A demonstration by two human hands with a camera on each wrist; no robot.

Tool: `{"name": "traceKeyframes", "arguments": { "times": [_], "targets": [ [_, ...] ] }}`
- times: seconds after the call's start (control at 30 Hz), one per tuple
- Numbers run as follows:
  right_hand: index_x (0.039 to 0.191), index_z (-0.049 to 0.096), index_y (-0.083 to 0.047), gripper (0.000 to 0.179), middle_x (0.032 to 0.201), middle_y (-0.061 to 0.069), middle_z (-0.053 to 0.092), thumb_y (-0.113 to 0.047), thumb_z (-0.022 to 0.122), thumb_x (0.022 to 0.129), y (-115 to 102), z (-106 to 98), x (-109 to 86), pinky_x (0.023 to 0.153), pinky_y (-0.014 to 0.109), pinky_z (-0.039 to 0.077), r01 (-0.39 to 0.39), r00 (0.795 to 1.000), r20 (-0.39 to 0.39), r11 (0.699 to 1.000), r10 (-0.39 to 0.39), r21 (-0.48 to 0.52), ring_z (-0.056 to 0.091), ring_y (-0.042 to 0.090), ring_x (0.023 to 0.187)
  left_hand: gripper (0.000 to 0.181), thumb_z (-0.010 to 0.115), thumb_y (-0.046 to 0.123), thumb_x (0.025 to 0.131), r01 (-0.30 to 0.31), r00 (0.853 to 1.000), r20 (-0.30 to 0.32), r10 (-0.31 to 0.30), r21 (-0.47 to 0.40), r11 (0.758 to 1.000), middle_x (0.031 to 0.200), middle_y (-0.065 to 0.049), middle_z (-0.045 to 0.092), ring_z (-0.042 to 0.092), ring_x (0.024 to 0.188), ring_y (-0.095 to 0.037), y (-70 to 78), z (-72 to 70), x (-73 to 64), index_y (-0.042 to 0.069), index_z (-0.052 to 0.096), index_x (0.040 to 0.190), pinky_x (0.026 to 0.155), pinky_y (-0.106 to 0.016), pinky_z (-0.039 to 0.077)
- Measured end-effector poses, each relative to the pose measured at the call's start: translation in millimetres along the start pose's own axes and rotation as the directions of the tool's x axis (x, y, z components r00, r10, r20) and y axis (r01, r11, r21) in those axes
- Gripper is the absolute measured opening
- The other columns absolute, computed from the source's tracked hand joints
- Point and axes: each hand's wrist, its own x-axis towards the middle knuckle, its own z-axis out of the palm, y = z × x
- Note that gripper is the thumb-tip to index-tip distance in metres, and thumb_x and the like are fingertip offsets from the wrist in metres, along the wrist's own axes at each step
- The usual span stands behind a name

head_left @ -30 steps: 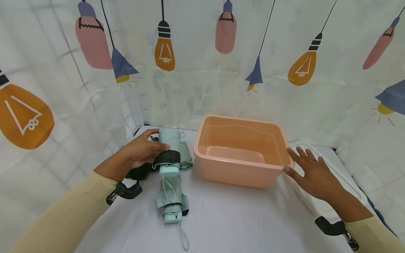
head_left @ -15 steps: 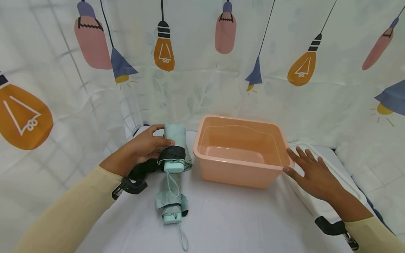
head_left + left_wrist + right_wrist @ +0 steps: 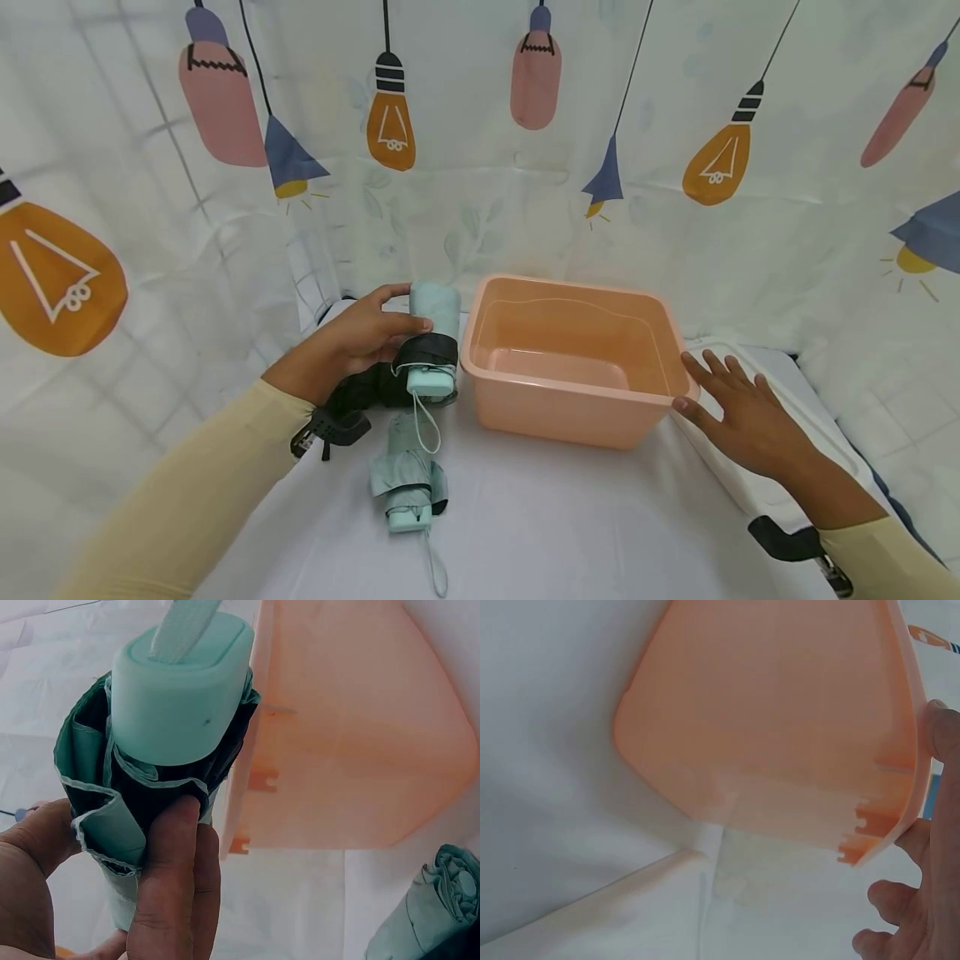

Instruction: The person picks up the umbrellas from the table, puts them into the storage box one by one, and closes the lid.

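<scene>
My left hand (image 3: 367, 333) grips a folded mint-green umbrella (image 3: 433, 308), raised just left of the peach plastic basin (image 3: 555, 408). Its handle end, with a wrist strap, faces the camera in the left wrist view, and my fingers (image 3: 169, 877) curl round the folded cloth (image 3: 112, 832). A second folded green umbrella (image 3: 408, 475) lies on the white-covered table, strap toward me. My right hand (image 3: 750, 417) rests at the basin's right rim with fingers spread; in the right wrist view the thumb and a finger touch the rim (image 3: 919, 742).
A black bundle (image 3: 367, 387) lies under my left wrist, partly hidden. Another green folded item behind the held umbrella is mostly covered. White folded cloth (image 3: 780, 483) lies under my right hand. A curtain printed with lamps (image 3: 465, 200) stands close behind the basin.
My left hand has carried the umbrella right and slightly up, to beside the basin's left rim. The lying umbrella, the basin and my right hand stay in place.
</scene>
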Motion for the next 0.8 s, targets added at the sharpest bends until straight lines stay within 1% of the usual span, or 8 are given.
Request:
{"name": "traceKeyframes", "arguments": {
  "times": [0.2, 0.4, 0.53, 0.7, 0.8],
  "targets": [
    [0.166, 0.016, -0.018, 0.078, 0.164, 0.029, 0.017, -0.058, 0.045, 0.105, 0, 2, 0.4, 0.115, 0.069, -0.009, -0.007, 1.000, -0.004, 1.000, 0.007, -0.003, 0.002, 0.053, 0.150, 0.092, 0.073, 0.015, 0.096, 0.006, 1.000, -0.005, -0.006, -0.026, 1.000, 0.146, -0.018, 0.045, 0.061, 0.121, -0.032, 5.4, 8.5, 7.7, 0.023, 0.011, 0.165, 0.088, -0.042, 0.057],
    [0.166, 0.016, -0.018, 0.078, 0.164, 0.029, 0.018, -0.057, 0.046, 0.105, 0, 3, 0.3, 0.115, 0.070, -0.008, -0.004, 1.000, -0.008, 1.000, 0.004, 0.006, 0.003, 0.053, 0.150, 0.091, 0.072, 0.013, 0.096, 0.000, 1.000, -0.002, 0.000, -0.053, 0.999, 0.147, -0.019, 0.044, 0.059, 0.125, -0.035, 7.4, 14.3, 16.4, 0.022, 0.012, 0.165, 0.093, -0.045, 0.055],
    [0.166, 0.016, -0.018, 0.078, 0.164, 0.030, 0.019, -0.057, 0.046, 0.105, 0, 3, 0.4, 0.114, 0.070, -0.007, -0.006, 1.000, -0.013, 1.000, 0.006, 0.007, 0.003, 0.054, 0.150, 0.092, 0.073, 0.014, 0.096, 0.005, 1.000, -0.013, -0.005, -0.041, 0.999, 0.147, -0.019, 0.043, 0.057, 0.127, -0.037, 9.0, 17.1, 20.5, 0.022, 0.014, 0.165, 0.095, -0.047, 0.053],
    [0.165, 0.016, -0.017, 0.078, 0.163, 0.031, 0.019, -0.057, 0.046, 0.105, -1, 3, 0.4, 0.114, 0.071, -0.006, -0.007, 1.000, -0.012, 1.000, 0.007, 0.006, 0.003, 0.055, 0.149, 0.093, 0.075, 0.017, 0.095, 0.004, 1.000, -0.022, -0.004, -0.024, 1.000, 0.148, -0.019, 0.044, 0.057, 0.127, -0.038, 10.6, 20.9, 25.4, 0.023, 0.015, 0.165, 0.094, -0.046, 0.054],
    [0.165, 0.016, -0.017, 0.078, 0.163, 0.031, 0.019, -0.057, 0.046, 0.105, 0, 3, 0.3, 0.114, 0.072, -0.006, -0.008, 1.000, -0.013, 1.000, 0.008, 0.006, 0.003, 0.055, 0.149, 0.092, 0.075, 0.016, 0.095, -0.005, 1.000, -0.023, 0.005, -0.033, 0.999, 0.149, -0.019, 0.044, 0.057, 0.128, -0.038, 11.5, 23.8, 29.0, 0.023, 0.016, 0.165, 0.094, -0.046, 0.054]
  ]
}}
